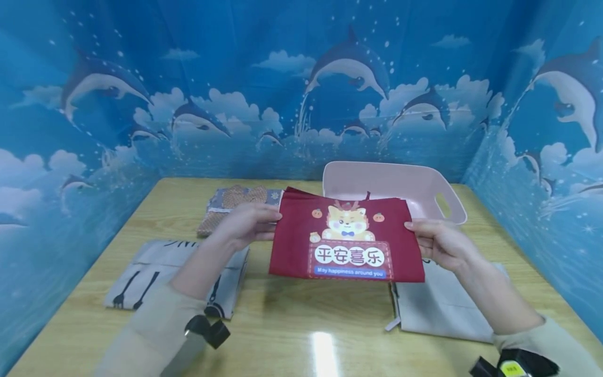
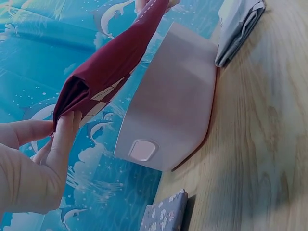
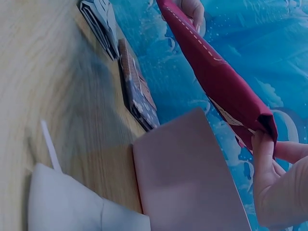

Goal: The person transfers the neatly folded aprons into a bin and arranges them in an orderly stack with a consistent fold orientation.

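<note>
A folded dark red apron (image 1: pixel 292 246), printed with a cartoon animal and the words "May happiness around you", is held up above the table. My left hand (image 1: pixel 252 222) pinches its left edge between thumb and fingers. On the opposite edge, my right hand (image 1: pixel 438 241) pinches the cloth the same way. The left wrist view shows the folded layers of the red apron (image 2: pixel 108 67) at the fingertips. Behind and partly hidden by it stands a pink plastic bin (image 1: pixel 377 178); how much lies inside is hidden.
On the left lies a folded grey cloth (image 1: pixel 179 262) with cutlery prints. Behind it is a folded blue floral cloth (image 1: pixel 216 201) with a brown bow. Another folded grey cloth (image 1: pixel 443 303) with a strap lies under my right forearm. A dolphin-print curtain (image 1: pixel 264 104) surrounds the wooden table (image 1: pixel 278 335).
</note>
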`<state>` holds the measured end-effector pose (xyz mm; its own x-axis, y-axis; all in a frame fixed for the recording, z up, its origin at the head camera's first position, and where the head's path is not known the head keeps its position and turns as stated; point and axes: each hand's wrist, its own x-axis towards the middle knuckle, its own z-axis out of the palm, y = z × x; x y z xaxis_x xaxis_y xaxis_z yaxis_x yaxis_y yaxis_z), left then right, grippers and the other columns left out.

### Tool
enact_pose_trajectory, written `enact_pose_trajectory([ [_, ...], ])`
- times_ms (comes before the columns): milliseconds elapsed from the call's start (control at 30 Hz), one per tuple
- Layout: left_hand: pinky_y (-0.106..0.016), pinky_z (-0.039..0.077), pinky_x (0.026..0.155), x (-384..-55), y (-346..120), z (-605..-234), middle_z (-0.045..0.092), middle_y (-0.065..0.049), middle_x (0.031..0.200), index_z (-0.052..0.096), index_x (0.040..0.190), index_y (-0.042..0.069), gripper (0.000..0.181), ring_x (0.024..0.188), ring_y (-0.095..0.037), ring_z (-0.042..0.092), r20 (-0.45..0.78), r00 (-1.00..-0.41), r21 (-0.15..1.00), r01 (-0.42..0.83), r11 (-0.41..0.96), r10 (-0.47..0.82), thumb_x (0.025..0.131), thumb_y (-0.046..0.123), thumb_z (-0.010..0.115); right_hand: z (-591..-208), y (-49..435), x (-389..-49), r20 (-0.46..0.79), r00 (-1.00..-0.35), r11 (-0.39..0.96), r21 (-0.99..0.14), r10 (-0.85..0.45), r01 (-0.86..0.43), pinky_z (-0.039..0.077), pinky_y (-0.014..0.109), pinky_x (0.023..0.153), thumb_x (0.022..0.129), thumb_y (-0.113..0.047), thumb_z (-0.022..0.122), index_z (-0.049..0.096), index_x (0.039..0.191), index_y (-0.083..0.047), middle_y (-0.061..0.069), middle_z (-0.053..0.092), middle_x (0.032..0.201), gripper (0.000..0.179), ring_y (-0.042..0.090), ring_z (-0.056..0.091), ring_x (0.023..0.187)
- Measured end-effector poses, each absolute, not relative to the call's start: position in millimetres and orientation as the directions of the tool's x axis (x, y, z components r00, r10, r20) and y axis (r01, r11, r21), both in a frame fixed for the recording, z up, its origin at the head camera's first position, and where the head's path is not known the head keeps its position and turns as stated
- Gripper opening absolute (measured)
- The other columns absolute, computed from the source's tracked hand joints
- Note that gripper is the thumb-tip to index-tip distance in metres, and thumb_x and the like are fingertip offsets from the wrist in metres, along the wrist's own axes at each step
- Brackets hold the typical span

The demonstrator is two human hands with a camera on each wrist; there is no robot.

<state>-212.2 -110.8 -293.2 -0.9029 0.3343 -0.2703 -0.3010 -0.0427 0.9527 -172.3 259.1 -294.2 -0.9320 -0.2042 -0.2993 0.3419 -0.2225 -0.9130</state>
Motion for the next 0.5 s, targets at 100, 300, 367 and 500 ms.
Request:
enact_pose_trajectory([
  [100, -0.033, 0.055, 0.077, -215, -106, -292, 0.067, -0.005, 0.085, 0.053, 0.115, -0.007, 0.028, 0.077, -0.017, 0.066, -0.277, -0.903, 0.948, -0.312, -0.058, 0.328, 0.088, -0.001, 0.054, -293, 263, -175, -0.310, -0.931, -0.225, -0.909, -0.192, 0.350, 0.057, 0.030, 0.069, 0.093, -0.011, 0.056, 0.073, 0.084, -0.014, 0.004, 0.071, 0.084, 0.019, 0.018, 0.069, 0.077],
  [300, -0.034, 0.056, 0.077, -220, -100, -292, 0.067, -0.007, 0.083, 0.053, 0.116, -0.009, 0.028, 0.075, -0.018, 0.066, -0.276, -0.900, 0.943, -0.320, -0.085, 0.337, 0.089, -0.001, 0.054, -294, 269, -180, -0.306, -0.934, -0.227, -0.911, -0.184, 0.344, 0.057, 0.031, 0.069, 0.093, -0.010, 0.055, 0.072, 0.084, -0.013, 0.004, 0.071, 0.084, 0.020, 0.018, 0.069, 0.076],
  [367, -0.034, 0.055, 0.077, -222, -98, -291, 0.067, -0.007, 0.083, 0.052, 0.117, -0.009, 0.030, 0.074, -0.018, 0.066, -0.279, -0.901, 0.942, -0.324, -0.087, 0.333, 0.089, -0.002, 0.054, -293, 271, -182, -0.306, -0.933, -0.229, -0.910, -0.191, 0.346, 0.057, 0.031, 0.069, 0.094, -0.010, 0.055, 0.072, 0.084, -0.013, 0.004, 0.071, 0.084, 0.020, 0.019, 0.069, 0.077],
  [500, -0.032, 0.056, 0.075, -225, -93, -290, 0.067, -0.006, 0.081, 0.052, 0.118, -0.008, 0.030, 0.073, -0.016, 0.066, -0.287, -0.904, 0.940, -0.330, -0.089, 0.316, 0.089, -0.001, 0.055, -292, 274, -186, -0.305, -0.931, -0.227, -0.910, -0.198, 0.346, 0.057, 0.031, 0.069, 0.094, -0.010, 0.054, 0.072, 0.085, -0.013, 0.004, 0.071, 0.084, 0.021, 0.019, 0.069, 0.076],
])
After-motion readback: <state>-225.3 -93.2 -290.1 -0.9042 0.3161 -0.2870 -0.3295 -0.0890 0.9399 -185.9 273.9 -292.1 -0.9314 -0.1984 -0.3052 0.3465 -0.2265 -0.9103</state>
